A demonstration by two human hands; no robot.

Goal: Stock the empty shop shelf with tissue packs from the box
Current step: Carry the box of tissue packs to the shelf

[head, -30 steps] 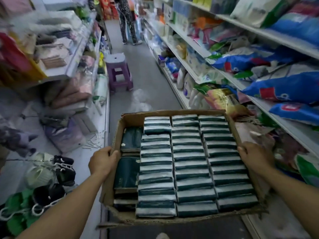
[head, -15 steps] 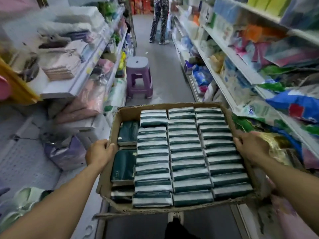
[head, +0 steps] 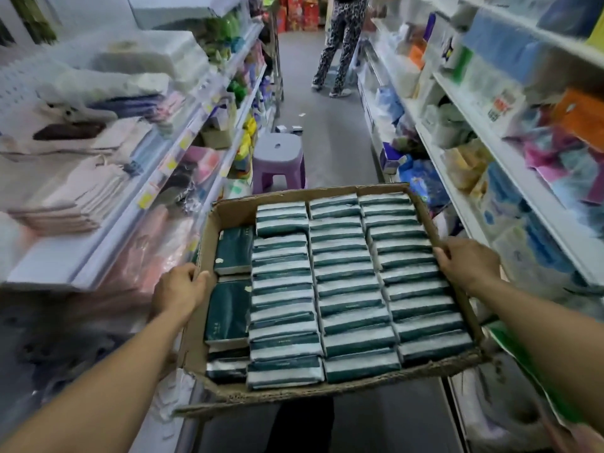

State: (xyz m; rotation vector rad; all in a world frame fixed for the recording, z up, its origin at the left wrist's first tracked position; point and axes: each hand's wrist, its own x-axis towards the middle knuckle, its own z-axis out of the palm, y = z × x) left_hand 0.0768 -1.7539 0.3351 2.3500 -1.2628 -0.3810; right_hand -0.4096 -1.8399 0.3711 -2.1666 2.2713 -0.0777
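Observation:
An open cardboard box [head: 230, 207] is held up in front of me in the shop aisle. It is packed with several rows of dark green and white tissue packs [head: 346, 282], with a few flat green packs stacked along its left side. My left hand [head: 178, 294] grips the box's left wall, fingers curled over the rim. My right hand [head: 467, 264] grips the right wall the same way. No empty shelf shows clearly in this view.
Stocked shelves line both sides of the narrow aisle: folded cloths on the left shelf [head: 108, 243], packaged goods on the right shelf [head: 510, 178]. A purple plastic stool [head: 277, 160] stands in the aisle just beyond the box. A person [head: 343, 44] stands farther down.
I have carried the box forward down the aisle; the stool and the far person are nearer. Both hands keep the same grip on the box walls.

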